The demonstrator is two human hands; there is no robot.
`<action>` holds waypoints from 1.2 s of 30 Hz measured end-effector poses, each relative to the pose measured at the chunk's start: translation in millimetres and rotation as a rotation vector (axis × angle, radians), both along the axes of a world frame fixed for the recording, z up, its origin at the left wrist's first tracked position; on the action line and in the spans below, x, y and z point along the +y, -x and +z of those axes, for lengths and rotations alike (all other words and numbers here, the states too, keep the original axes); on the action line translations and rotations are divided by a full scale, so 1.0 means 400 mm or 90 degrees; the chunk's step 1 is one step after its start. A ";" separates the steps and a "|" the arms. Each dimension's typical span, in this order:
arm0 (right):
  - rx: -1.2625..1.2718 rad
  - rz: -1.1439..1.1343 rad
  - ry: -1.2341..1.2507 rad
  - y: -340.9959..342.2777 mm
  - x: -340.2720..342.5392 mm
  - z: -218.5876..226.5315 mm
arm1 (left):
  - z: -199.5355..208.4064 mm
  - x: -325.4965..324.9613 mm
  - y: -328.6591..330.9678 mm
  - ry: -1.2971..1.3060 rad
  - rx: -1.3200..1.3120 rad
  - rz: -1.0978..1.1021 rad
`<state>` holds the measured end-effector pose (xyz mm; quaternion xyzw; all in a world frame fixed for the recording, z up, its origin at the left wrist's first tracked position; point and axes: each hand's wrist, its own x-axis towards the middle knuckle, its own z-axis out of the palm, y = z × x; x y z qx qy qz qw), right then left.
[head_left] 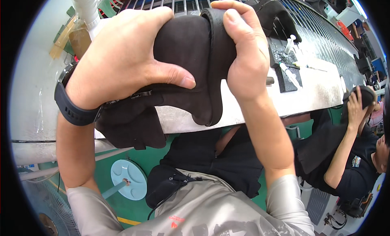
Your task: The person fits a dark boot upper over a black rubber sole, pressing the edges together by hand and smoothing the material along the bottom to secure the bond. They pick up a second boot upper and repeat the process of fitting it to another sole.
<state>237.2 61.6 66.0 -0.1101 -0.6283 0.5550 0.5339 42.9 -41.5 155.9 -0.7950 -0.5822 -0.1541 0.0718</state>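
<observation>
A dark brown suede-like boot (pixel 183 43) is held up in front of me, its sole side turned to the right and its shaft (pixel 134 122) hanging toward the lower left. My left hand (pixel 122 57) wraps over the upper, thumb pressed flat near a seam. With thumb and fingers, my right hand (pixel 248 49) pinches the dark sole edge (pixel 217 33) at the top end of the boot. The heel end (pixel 205 114) points down toward me. A zip shows partly below my left hand.
Beyond the boot, a white worktop (pixel 321 83) carries syringes (pixel 289 75) on a dark pad and runs along a roller conveyor (pixel 321 37). Another dark boot (pixel 276 16) lies there. A co-worker (pixel 349 154) at right holds a dark shoe. A fan (pixel 44 207) stands lower left.
</observation>
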 end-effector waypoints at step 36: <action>-0.023 -0.046 0.032 -0.071 -0.096 0.094 | 0.024 -0.097 -0.106 -0.003 -0.065 0.025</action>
